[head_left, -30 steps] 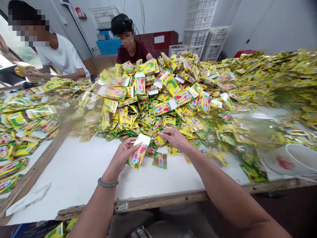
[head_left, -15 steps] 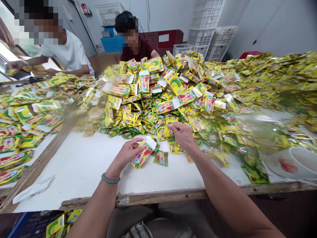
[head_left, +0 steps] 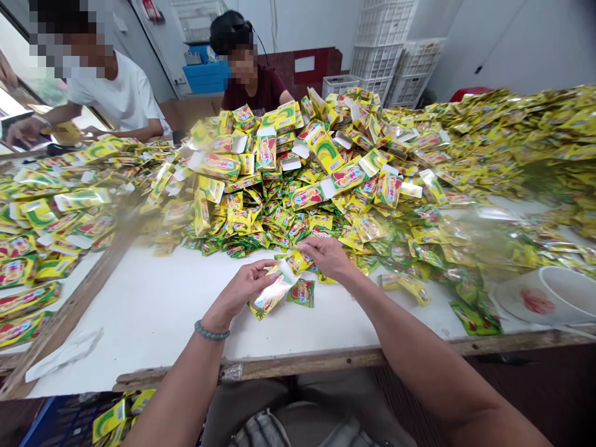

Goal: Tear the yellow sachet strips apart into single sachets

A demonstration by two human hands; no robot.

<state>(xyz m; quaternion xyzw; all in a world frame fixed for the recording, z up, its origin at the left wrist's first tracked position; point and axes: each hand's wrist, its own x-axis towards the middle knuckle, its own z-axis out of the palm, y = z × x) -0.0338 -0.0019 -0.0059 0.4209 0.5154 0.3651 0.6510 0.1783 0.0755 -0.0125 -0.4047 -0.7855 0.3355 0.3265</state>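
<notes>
My left hand (head_left: 242, 288) is closed around a small yellow carton (head_left: 272, 293) with an open white flap, held just above the white table (head_left: 153, 310). My right hand (head_left: 328, 256) pinches a yellow-green sachet (head_left: 298, 261) at the carton's open end. A loose green sachet (head_left: 302, 292) lies flat on the table right of the carton. Behind both hands rises a big heap of sachets and open cartons (head_left: 298, 180).
Two people sit across the table at the far left and centre. More cartons (head_left: 41, 230) lie on the left past a wooden rail. A white bowl (head_left: 559, 292) sits at the right edge. White crates (head_left: 386, 43) are stacked at the back wall.
My right hand reached into the heap, then drew back with a sachet to the carton's open end. My left hand kept hold of the carton and tilted it slightly.
</notes>
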